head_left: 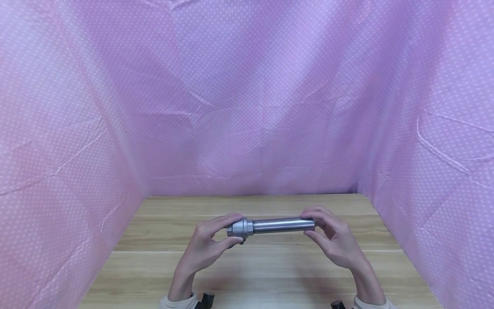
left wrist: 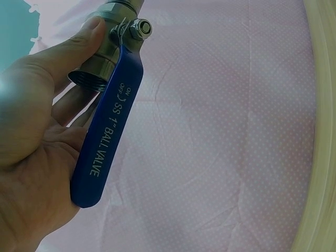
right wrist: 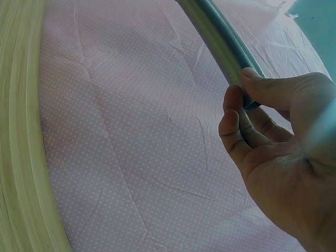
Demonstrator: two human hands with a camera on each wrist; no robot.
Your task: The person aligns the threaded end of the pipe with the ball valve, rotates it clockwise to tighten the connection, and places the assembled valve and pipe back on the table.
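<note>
My left hand (head_left: 208,242) grips a steel ball valve (head_left: 240,228) between thumb and fingers. In the left wrist view the valve's blue lever handle (left wrist: 107,126) runs back along the palm, printed with "SS 1" BALL VALVE" and ON/OFF marks. The valve's open threaded end (left wrist: 88,80) faces the palm. From its other end a straight steel pipe (head_left: 283,225) extends to the right, in line with the valve. My right hand (head_left: 335,240) pinches the pipe's far end with thumb and fingertips. Valve and pipe are held roughly level over the table.
A light wood-grain table (head_left: 262,266) lies under both hands. Pink polka-dot cloth (head_left: 254,107) hangs behind it and along both sides. Dark camera mounts (head_left: 206,299) sit at the wrists, by the pale sleeves.
</note>
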